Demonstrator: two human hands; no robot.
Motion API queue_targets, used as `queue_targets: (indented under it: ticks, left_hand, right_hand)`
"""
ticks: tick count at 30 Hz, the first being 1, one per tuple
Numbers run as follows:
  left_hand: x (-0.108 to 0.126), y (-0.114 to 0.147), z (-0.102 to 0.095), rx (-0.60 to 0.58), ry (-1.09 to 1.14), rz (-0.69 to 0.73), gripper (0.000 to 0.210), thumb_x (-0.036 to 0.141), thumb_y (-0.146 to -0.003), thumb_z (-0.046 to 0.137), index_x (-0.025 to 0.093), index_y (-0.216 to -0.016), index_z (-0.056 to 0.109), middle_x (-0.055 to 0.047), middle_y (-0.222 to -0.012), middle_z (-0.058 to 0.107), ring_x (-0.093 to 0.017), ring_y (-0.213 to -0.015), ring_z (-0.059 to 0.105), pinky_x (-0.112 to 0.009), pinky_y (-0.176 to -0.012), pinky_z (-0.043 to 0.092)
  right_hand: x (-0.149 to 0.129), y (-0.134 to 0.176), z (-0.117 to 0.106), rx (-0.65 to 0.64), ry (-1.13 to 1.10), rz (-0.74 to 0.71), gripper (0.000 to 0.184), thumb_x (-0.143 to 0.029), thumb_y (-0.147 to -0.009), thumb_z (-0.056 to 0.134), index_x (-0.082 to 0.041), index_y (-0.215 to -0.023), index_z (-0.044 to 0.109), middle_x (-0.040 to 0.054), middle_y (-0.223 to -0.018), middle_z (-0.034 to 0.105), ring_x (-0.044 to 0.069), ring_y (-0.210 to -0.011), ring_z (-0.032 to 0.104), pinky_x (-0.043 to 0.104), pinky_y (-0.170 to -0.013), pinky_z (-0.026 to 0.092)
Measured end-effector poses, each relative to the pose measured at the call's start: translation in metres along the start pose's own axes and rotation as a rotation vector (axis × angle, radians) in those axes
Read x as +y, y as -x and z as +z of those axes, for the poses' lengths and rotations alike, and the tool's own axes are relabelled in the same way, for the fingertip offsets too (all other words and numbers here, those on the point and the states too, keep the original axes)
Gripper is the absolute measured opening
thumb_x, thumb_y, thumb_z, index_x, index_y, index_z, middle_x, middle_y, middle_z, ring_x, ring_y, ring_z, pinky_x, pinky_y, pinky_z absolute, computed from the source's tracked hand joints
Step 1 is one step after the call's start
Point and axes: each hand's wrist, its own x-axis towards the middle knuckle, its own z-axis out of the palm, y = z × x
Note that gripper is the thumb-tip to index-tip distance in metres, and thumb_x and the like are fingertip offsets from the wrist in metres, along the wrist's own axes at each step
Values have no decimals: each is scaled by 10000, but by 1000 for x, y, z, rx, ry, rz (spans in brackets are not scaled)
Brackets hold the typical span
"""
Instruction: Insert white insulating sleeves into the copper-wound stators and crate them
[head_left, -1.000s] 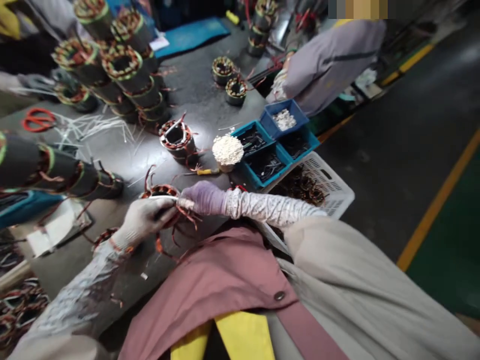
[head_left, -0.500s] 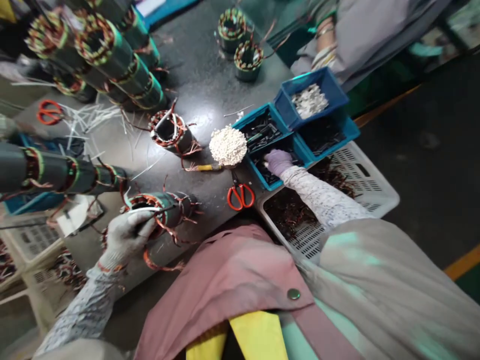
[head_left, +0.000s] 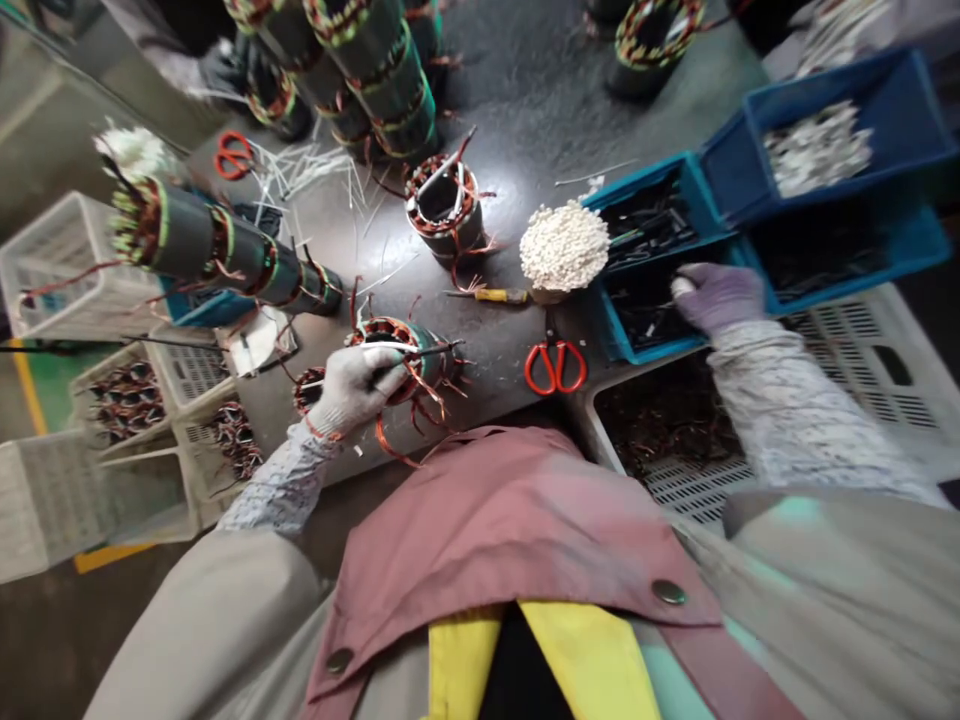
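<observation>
My left hand (head_left: pixel 360 385), in a white glove, is closed at the near end of a wound motor stator (head_left: pixel 427 350). Its fingers pinch a white-sleeved wire (head_left: pixel 386 350), and a dark thin end sticks out to the right. Copper leads hang from the stator's front. My right hand (head_left: pixel 724 298), in a purple glove with pale fingertips, is over a blue bin (head_left: pixel 660 352) of short black tube pieces. Its fingers are bent together, and whatever is between them is too small to make out. Red-handled scissors (head_left: pixel 555 367) lie between the hands.
Another stator (head_left: pixel 446 215) stands behind, beside a bundle of white sticks (head_left: pixel 564 245) and a yellow-handled tool (head_left: pixel 501 296). Stacked stators (head_left: pixel 375 75) and loose white sleeves (head_left: pixel 311 175) are farther back. A blue bin of white pieces (head_left: pixel 817 150) is right. A co-worker's gloved hand (head_left: pixel 225 70) shows far left.
The camera view has swung, so the bench appears shifted right and more of the left side shows. My right hand has drawn slightly up in the bin; my left hand stays at the stator.
</observation>
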Motion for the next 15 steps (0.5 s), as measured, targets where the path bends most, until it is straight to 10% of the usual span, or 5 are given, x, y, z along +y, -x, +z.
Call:
queue_targets:
  ticks: [3, 7, 15]
  left_hand:
    - [-1, -1, 1, 3, 13, 25, 238, 373, -889, 579, 207, -902, 749, -58, -1021, 802, -194, -922, 756, -313, -865, 585]
    - [-2, -3, 2, 1, 2, 68, 250, 368, -913, 566, 206, -943, 753, -56, -1010, 802, -185, -902, 754, -297, -843, 577]
    - [0, -6, 5, -25, -87, 110, 293, 396, -928, 531, 215, -912, 762, -51, -965, 802, -183, -883, 750, -269, -787, 560]
  right_hand:
    - [-17, 42, -4, -38, -689, 48, 403, -78, -955, 539, -54, -1346, 636, 220, -1052, 720, 105, -730, 614, 275, -703, 453]
    - [-96, 95, 19, -442, -1291, -33, 121, -134, -928, 622, -107, -984, 726, 29, -732, 655, 44, -513, 492, 189, -500, 364]
    - [-178, 96, 54, -705, -1597, 30, 322, -195, -708, 840, -155, -617, 534, -51, -590, 536, 52, -530, 490, 158, -468, 398]
